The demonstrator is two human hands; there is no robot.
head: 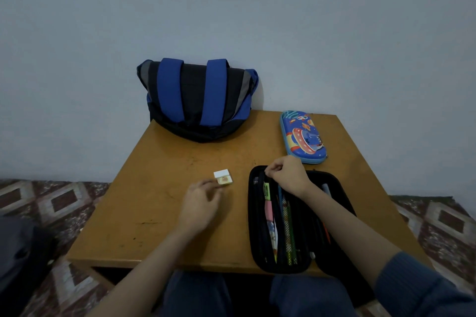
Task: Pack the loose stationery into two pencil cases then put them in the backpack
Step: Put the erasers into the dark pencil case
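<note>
A black pencil case [332,252] lies open at the table's front right, with pencils, pens and a pink eraser packed in its left half. My right hand [287,174] pinches the inner mesh flap at the case's far end. My left hand [202,199] reaches with curled fingers to a small white eraser [223,177] lying loose on the table, and its fingertips touch the eraser's near edge. A blue cartoon pencil case [302,136] lies closed at the back right. A blue-and-black backpack [198,100] leans on the wall at the back.
The brown wooden table [154,208] is low and small, with its front edge right before my knees. Patterned floor covering [64,198] shows on both sides. A dark bundle [23,249] lies on the floor at the left.
</note>
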